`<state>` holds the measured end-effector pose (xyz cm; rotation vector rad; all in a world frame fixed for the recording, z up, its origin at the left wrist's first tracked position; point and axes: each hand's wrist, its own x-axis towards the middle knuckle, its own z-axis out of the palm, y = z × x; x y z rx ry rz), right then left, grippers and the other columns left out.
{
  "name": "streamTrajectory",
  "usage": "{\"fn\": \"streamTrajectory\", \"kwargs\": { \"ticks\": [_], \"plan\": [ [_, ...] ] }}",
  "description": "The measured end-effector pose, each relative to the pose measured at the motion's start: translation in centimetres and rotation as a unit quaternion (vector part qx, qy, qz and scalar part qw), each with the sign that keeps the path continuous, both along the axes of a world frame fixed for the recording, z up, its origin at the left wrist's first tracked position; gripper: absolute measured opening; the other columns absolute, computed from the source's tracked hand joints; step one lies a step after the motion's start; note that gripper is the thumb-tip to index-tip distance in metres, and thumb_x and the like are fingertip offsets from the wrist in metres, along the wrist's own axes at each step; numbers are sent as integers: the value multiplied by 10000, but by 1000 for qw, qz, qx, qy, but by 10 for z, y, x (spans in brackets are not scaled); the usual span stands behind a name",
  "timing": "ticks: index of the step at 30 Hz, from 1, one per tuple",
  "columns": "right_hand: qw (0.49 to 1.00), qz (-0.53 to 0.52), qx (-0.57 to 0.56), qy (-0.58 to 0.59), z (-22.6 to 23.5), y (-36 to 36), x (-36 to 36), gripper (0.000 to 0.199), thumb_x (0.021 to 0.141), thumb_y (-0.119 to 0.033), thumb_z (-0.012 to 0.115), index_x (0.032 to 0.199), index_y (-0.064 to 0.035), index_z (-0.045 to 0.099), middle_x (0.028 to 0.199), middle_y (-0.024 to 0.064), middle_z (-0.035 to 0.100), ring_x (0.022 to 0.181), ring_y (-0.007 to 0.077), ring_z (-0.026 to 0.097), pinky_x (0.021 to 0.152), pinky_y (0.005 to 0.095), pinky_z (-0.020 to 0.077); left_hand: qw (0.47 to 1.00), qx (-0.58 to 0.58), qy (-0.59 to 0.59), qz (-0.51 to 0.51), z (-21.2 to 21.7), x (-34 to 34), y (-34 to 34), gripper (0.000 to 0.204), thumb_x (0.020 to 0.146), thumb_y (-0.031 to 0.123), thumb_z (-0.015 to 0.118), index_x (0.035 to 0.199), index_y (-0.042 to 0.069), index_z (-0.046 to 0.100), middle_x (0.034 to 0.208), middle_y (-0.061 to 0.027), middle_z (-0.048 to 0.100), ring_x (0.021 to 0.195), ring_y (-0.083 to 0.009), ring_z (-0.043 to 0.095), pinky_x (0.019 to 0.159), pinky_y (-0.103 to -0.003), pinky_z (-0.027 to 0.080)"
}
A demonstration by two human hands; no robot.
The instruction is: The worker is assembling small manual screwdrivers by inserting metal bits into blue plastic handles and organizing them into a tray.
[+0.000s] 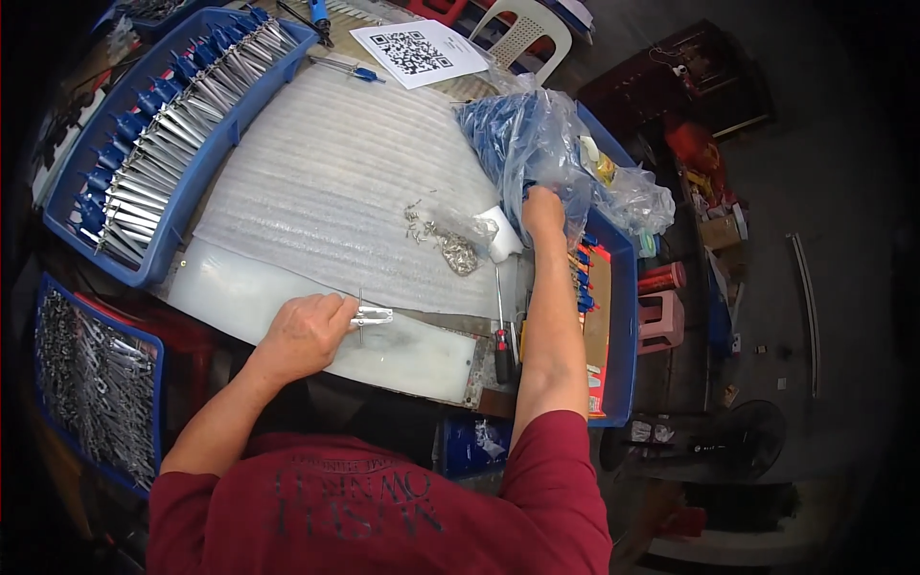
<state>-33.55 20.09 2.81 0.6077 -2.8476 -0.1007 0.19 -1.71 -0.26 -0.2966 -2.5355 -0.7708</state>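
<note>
My left hand (309,335) is closed, pinching a small silver metal part (374,315) with a thin rod crossing it, just above the white board (422,362) at the table's near edge. On the right, my right hand (543,213) reaches into a clear plastic bag (551,134) of blue pieces. Its fingers are curled at the bag's mouth; what they grip is mostly hidden. Between the hands lies a small clear bag of little metal fasteners (458,251), some spilled on the foam sheet (335,163). A screwdriver (502,355) with a red and black handle lies beside my right forearm.
A blue tray (163,264) of silver-shafted, blue-ended assemblies stands at left. Below it sits a blue bin of grey metal parts (96,383). Another blue tray (623,335) lies under the plastic bag. A printed sheet (418,53) and a blue-handled tool (364,74) lie at the far side.
</note>
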Motion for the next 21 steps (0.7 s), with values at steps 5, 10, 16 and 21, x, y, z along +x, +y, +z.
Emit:
{"fn": "streamTrajectory", "kwargs": {
  "ticks": [5,10,16,21],
  "plan": [
    [999,-3,27,-39,-12,3,-8,219,793,-82,414,837,3,611,886,238,605,844,394,590,741,443,477,1000,0,0,2,1,-2,0,200,700,105,615,837,21,497,639,-96,454,579,-273,512,499,-375,415],
    [996,-33,12,-88,-12,6,-18,245,787,-100,423,936,-3,592,963,255,579,916,397,565,804,450,452,1000,-5,-7,-3,1,-3,-1,211,697,104,619,846,16,497,635,-96,451,580,-269,512,500,-373,416],
    [993,8,-54,-107,-17,7,-25,226,763,-134,474,873,26,589,925,278,576,916,399,551,795,429,433,1000,-10,-6,-3,-1,-2,-1,232,694,103,622,868,9,500,641,-100,457,579,-273,512,501,-374,417],
    [991,-2,-51,-127,-21,14,-31,265,750,-149,488,925,28,581,940,276,576,937,402,545,812,430,430,1000,-10,-7,-4,1,-1,-1,233,696,102,621,871,10,497,644,-102,459,584,-276,513,504,-375,418]
  ]
}}
